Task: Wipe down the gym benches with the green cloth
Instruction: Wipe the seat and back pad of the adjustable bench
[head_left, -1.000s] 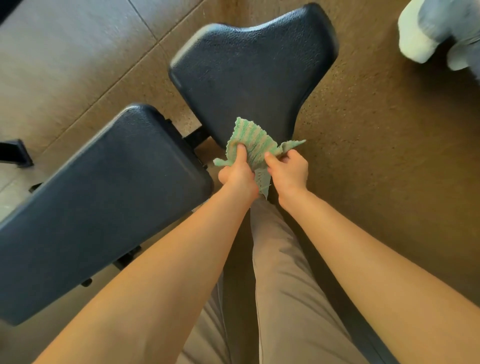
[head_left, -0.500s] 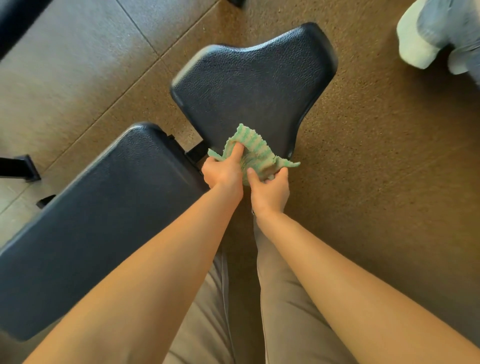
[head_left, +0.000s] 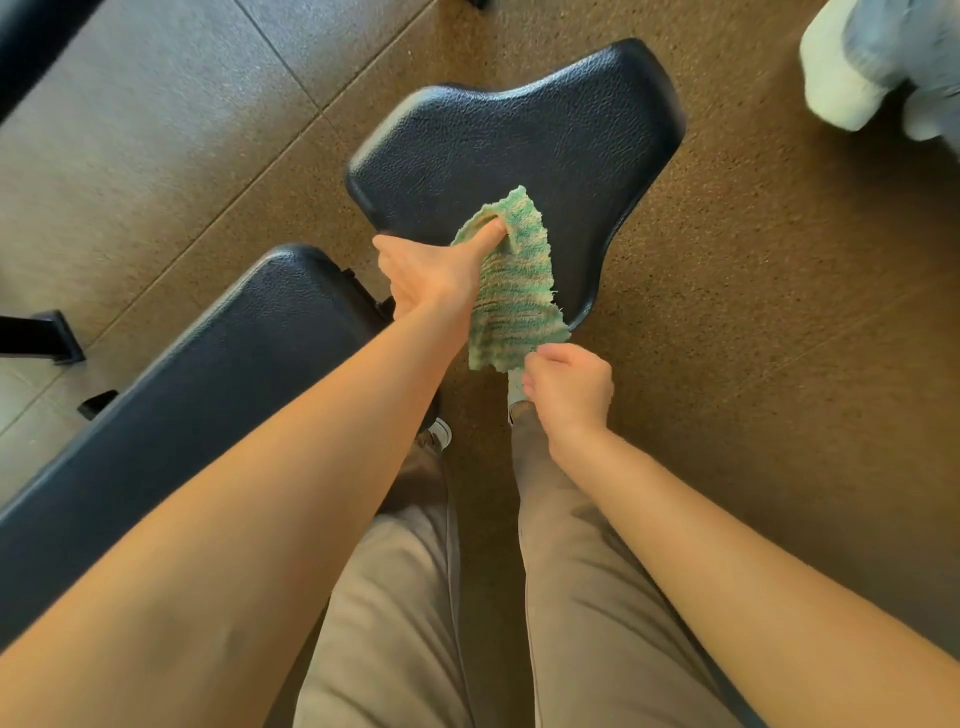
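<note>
Brown gym floor (head_left: 753, 312) lies under the black bench seat pad (head_left: 545, 135), centre frame. Left grip (head_left: 431, 270) pinches the green cloth (head_left: 511, 296) over it; right grip (head_left: 571, 389) curls at the cloth's lower corner, hold unclear.

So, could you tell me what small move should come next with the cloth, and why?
Probably press the green cloth flat onto the seat pad with the left hand. It hangs opened out over the pad's near end, the left hand gripping its top and the right hand at its lower corner.
</note>
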